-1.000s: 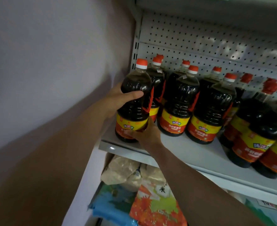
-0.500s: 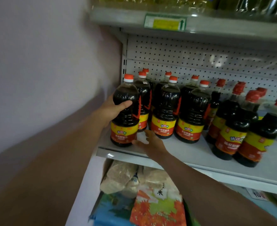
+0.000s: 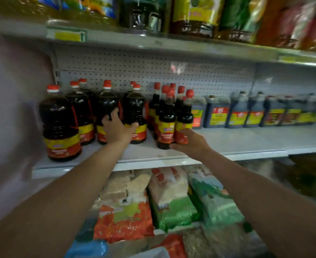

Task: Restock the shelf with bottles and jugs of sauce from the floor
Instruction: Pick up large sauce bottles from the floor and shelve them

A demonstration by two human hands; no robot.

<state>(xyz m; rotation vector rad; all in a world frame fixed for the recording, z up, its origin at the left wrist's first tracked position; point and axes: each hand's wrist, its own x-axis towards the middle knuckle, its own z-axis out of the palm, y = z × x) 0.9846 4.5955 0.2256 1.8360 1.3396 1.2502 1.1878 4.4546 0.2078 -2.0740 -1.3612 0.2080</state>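
— What's biggest here?

— The shelf (image 3: 237,144), a pale metal one with a pegboard back. Below it lie bags (image 3: 127,211) of dry goods.

— And on it?

— At the far right a row of square dark jugs (image 3: 217,113), well apart from both hands. On the left, big round bottles (image 3: 60,123) with red caps; the nearest stands alone by the front edge.

— Where are the hands?

— The left hand (image 3: 117,130) is spread between two big bottles further back. Its fingers reach up the left one (image 3: 107,112) and its thumb lies against the right one (image 3: 137,116). It seems a loose, open grip, though blur makes that hard to judge.

— The right?

— The right hand (image 3: 188,141) lies open at the foot of a cluster of slim bottles (image 3: 169,116) mid-shelf. Its straight fingers touch the labels of the front two (image 3: 165,132), grasping nothing.
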